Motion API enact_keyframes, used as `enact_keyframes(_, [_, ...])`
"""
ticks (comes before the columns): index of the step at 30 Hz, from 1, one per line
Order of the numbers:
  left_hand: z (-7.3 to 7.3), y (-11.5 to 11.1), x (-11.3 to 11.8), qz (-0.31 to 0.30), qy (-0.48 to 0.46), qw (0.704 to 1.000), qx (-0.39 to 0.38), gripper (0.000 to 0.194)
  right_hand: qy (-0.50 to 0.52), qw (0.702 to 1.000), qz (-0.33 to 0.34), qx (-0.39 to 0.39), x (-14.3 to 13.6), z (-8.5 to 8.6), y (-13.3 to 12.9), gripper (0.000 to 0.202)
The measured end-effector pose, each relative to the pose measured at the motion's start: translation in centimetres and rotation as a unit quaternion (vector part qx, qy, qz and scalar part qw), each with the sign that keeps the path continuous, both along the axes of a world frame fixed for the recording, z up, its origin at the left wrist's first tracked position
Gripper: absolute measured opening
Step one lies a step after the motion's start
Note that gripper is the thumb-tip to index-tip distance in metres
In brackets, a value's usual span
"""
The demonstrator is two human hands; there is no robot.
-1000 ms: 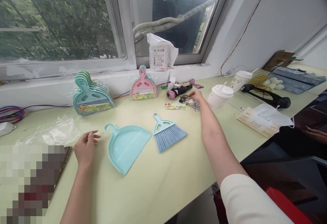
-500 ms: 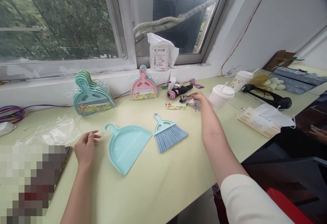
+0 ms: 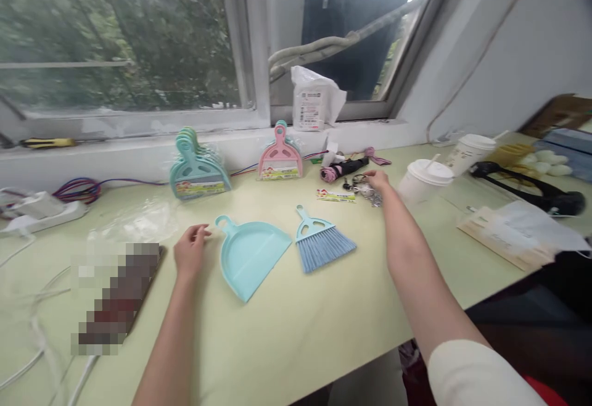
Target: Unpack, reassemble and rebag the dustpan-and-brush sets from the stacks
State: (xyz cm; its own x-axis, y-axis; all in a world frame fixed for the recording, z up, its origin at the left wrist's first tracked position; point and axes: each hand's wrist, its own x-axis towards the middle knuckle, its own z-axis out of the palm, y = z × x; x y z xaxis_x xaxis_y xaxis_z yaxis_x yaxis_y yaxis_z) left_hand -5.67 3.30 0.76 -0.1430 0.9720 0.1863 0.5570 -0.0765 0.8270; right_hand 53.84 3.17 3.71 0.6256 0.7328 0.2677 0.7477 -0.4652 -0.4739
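Note:
My left hand (image 3: 189, 248) rests on the table with its fingers loosely apart and nothing in them. Just to its right lies a light-blue dustpan (image 3: 252, 255), handle pointing away from me. Beside the pan is a small hand broom (image 3: 319, 239) with blue bristles, lying flat. Farther back, my right hand (image 3: 378, 181) reaches down to a bunch of keys (image 3: 365, 189), its fingertips pinched at the ring; the grip is partly hidden. A printed label strip (image 3: 335, 196) lies just left of the keys, and a folded umbrella (image 3: 342, 169) lies behind them.
Bagged dustpan sets, blue-green (image 3: 197, 168) and pink (image 3: 280, 156), stand by the sill. Lidded white cups (image 3: 423, 181) stand right of my right arm. A phone (image 3: 123, 295), blurred out, lies at left with cables. A clear plastic bag (image 3: 139, 221) lies behind it.
The view has swung left, so everything sits farther right in the picture and a power strip shows at left. Both hands keep their places beside the dustpan and at the keys.

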Motion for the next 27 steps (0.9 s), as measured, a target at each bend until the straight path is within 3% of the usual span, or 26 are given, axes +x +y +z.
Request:
enact_keyframes(2, [0.2,-0.4,0.3,-0.02,0.027,0.999,-0.015,0.037,0.015,1.0,-0.003,0.021,-1.4,0.1,0.5,0.024])
enact_keyframes(4, [0.4,-0.8,0.7,-0.04,0.069,0.996,-0.027,0.037,-0.001,0.995,0.024,0.093,-4.2,0.1,0.5,0.032])
enact_keyframes(7, [0.8,-1.3,0.9,-0.06,0.114,0.992,-0.018,0.037,-0.029,0.98,0.136,0.143,-11.0,-0.2,-1.4,0.031])
enact_keyframes(10, [0.9,-1.8,1.0,-0.073,0.145,0.987,-0.01,0.037,-0.006,0.973,0.231,0.027,-18.7,-1.0,-4.8,0.025])
enact_keyframes(13, [0.9,-2.5,1.2,-0.079,0.17,0.982,-0.023,0.036,-0.024,0.968,0.238,-0.071,-24.1,-1.7,-7.6,0.028])
enact_keyframes(17, [1.1,-3.7,1.8,-0.071,0.187,0.979,-0.034,0.038,-0.137,0.97,0.19,-0.063,-26.7,-1.3,-8.9,0.028])
enact_keyframes(20, [1.5,-4.6,2.4,-0.067,0.183,0.98,-0.036,0.044,-0.185,0.96,0.165,-0.131,-27.5,-0.3,-8.4,0.025])
enact_keyframes(23, [1.8,-5.2,2.9,-0.076,0.201,0.976,-0.039,0.038,-0.164,0.947,0.174,-0.213,-28.4,0.6,-7.6,0.026])
enact_keyframes(27, [2.1,-5.5,3.0,-0.082,0.237,0.967,-0.053,0.026,-0.106,0.945,0.194,-0.239,-28.8,1.1,-7.2,0.035])
